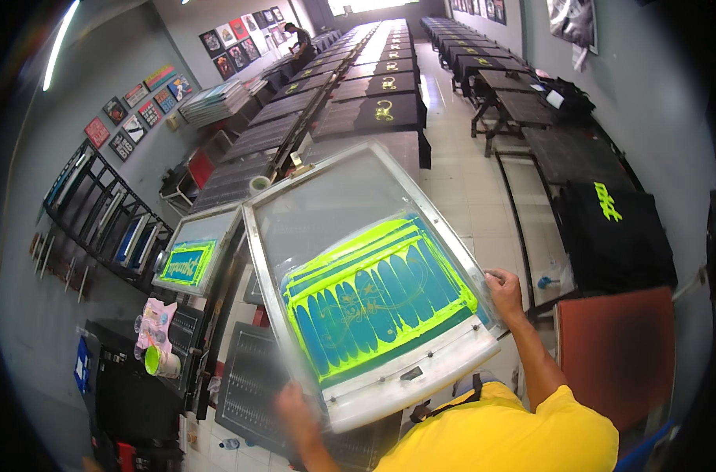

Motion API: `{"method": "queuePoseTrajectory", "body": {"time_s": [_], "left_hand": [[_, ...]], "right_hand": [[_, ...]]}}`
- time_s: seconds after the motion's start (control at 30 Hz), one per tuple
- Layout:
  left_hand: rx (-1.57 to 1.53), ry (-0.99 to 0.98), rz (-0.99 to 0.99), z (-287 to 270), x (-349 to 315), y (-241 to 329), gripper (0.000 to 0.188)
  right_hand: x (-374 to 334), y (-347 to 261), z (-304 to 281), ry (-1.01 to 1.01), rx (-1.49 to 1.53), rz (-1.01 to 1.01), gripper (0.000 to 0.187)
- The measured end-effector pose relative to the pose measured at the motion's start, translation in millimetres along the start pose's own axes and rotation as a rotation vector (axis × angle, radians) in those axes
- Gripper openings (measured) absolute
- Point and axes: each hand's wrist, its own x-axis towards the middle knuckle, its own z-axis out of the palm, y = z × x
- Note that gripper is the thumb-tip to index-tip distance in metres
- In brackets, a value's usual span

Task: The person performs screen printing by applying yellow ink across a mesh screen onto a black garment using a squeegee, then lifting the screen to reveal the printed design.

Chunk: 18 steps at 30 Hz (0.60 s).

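Observation:
A large screen-printing frame [367, 275] with a pale metal rim is held tilted in front of me. Its mesh carries a teal stencil area with neon yellow-green ink in streaks and a thick border. My right hand [505, 293] grips the frame's right side, fingers at the rim. Beside the lower left corner, my left hand [296, 411] is smeared by motion, so its fingers and any contact with the rim cannot be made out. A white bar with small bolts runs along the near end. Below the frame lies a dark printing board [252, 377].
A smaller inked screen [189, 256] rests at left, above a pink cloth [155, 324] and an ink tub [161, 362]. Long rows of boards with black shirts [381, 114] stretch away. Black fabric [617, 236] and a reddish-brown panel [616, 354] stand right. Another person [301, 46] stands far off.

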Motion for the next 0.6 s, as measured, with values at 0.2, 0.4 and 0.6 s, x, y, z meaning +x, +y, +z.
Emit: {"method": "queuePoseTrajectory", "body": {"time_s": [0.2, 0.4, 0.6], "left_hand": [[-0.017, -0.038, -0.016, 55, 44, -35, 0.04], [-0.249, 0.071, -0.101, 133, 58, 5, 0.038], [-0.226, 0.004, -0.149, 181, 96, 25, 0.038]], "right_hand": [[63, 8, 5, 0.003, -0.054, -0.017, 0.026], [139, 41, -1, -0.044, 0.058, 0.038, 0.027], [202, 77, -5, -0.029, -0.012, 0.08, 0.027]]}}
